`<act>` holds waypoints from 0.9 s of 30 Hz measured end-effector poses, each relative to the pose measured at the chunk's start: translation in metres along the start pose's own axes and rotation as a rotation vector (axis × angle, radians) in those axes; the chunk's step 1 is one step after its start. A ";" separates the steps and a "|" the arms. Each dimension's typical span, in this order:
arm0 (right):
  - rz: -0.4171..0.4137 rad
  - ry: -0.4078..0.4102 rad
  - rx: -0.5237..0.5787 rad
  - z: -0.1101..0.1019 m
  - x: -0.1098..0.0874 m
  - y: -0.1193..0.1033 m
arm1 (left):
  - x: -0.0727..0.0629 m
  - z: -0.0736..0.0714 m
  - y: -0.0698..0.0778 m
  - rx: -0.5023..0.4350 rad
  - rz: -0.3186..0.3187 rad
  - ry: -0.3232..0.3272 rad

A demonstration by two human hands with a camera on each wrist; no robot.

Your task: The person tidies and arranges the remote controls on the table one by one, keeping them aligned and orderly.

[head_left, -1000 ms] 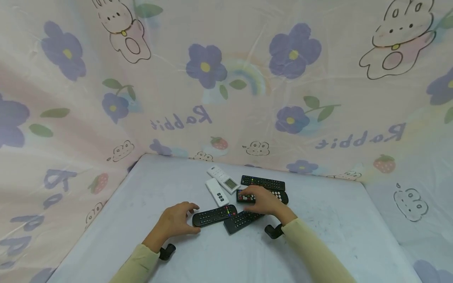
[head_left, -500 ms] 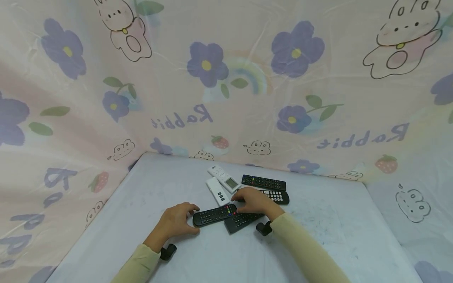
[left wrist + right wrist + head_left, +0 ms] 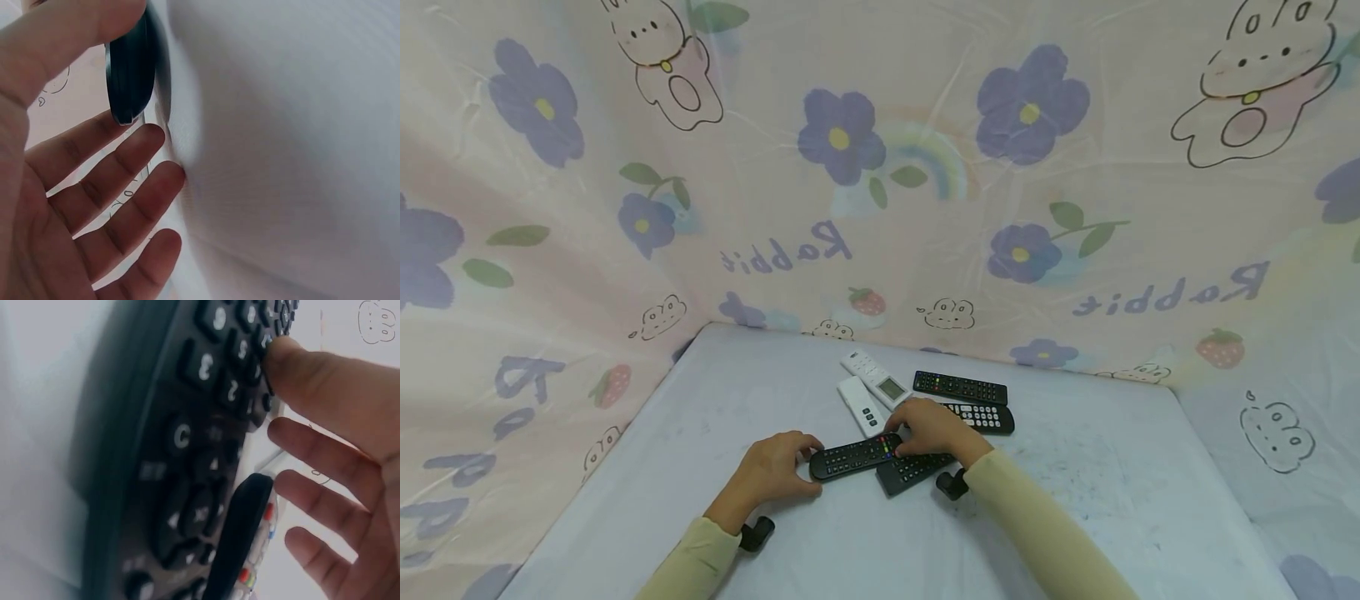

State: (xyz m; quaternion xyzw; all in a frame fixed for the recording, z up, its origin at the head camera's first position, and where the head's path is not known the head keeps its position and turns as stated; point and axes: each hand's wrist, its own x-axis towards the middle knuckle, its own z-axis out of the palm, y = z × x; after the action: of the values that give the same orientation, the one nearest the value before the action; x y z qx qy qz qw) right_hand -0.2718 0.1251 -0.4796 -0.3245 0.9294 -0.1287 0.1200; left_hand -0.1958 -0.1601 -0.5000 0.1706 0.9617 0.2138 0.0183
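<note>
Remote control with coloured keys (image 3: 853,457), bracketed by loosely spread left hand (image 3: 772,469) and right hand (image 3: 932,427): reached, seemingly, but not yet firmly gripped!

head: high, toward table's (image 3: 842,550) far edge | wrists: close along my left hand (image 3: 771,468), right hand (image 3: 936,429) | shared: remote (image 3: 853,457)

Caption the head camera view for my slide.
Left hand and right hand at opposite ends of a black remote, near two white remotes.
</note>
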 end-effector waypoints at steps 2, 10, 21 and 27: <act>0.003 -0.001 0.001 0.001 0.000 0.000 | 0.000 0.000 0.000 -0.005 0.000 -0.004; 0.001 -0.013 0.008 0.001 0.001 0.000 | 0.000 0.000 0.000 -0.003 -0.009 0.006; 0.003 -0.011 -0.035 0.003 0.005 -0.001 | 0.002 0.001 -0.002 -0.010 -0.024 -0.010; 0.010 -0.012 -0.054 0.004 0.006 -0.001 | 0.002 0.001 -0.001 -0.008 -0.027 -0.023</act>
State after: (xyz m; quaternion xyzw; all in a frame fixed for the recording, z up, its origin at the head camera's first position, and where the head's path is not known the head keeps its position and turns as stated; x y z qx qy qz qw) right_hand -0.2744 0.1197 -0.4840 -0.3237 0.9335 -0.1009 0.1171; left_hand -0.1981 -0.1599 -0.5012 0.1601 0.9627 0.2155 0.0327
